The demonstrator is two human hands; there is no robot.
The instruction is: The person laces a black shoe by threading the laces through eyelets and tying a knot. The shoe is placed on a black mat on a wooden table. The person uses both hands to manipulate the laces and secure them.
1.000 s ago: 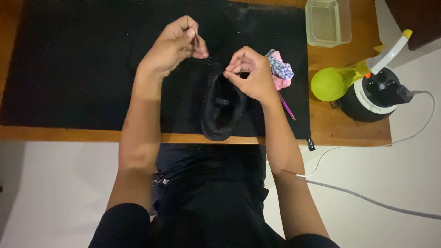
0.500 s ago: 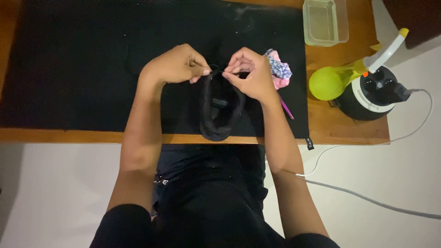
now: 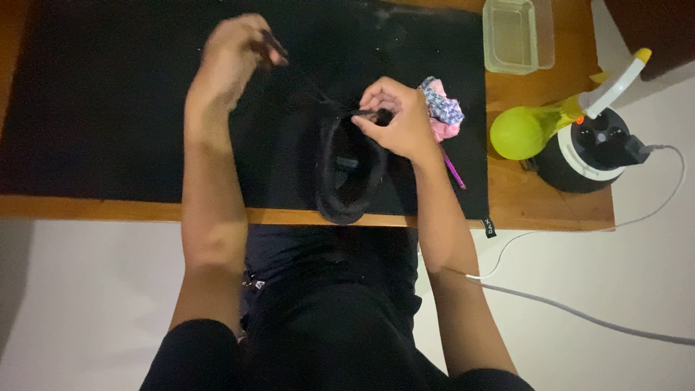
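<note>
A black shoe [image 3: 347,170] lies on the black mat [image 3: 108,108], its heel reaching the desk's front edge. My right hand [image 3: 397,123] pinches the shoe's top edge at the far end. My left hand [image 3: 233,58] is raised up and to the left, fingers closed on a thin dark thread [image 3: 308,85] that runs taut back to the shoe. Whether a needle sits between those fingers is too small to tell.
A crumpled pink and blue patterned cloth [image 3: 443,108] lies right of the shoe, with a thin pink stick [image 3: 455,168] below it. A clear plastic box [image 3: 515,35], a yellow-green spray bottle [image 3: 536,127] and a round black device [image 3: 590,148] with a cable stand on the wooden desk [image 3: 550,210].
My left hand went down to the shoe beside the right hand, then pulled away up and left, drawing the thread taut. The right hand stayed on the shoe.
</note>
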